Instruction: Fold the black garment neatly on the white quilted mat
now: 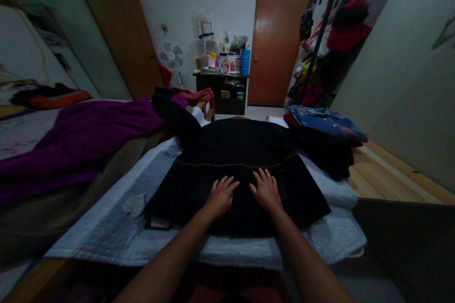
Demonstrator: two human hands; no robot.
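A black garment [234,142], with a thin tan seam running across it, lies spread out over a pale blue quilted cloth [106,220]. My left hand [221,196] rests on it just below the seam, fingers apart. To its right, my right hand [266,189] lies flat on the same fabric, its fingertips close to the seam. Neither hand grips anything. Part of something pale [159,223] shows from under the garment's lower left corner.
A purple blanket [88,137] lies bunched on the left. At right, a stack of folded clothes with a blue denim piece [325,120] on top sits beside a wooden surface [387,170]. Farther back stand a white fan [172,55], a dark cabinet [202,87] and a door [277,42].
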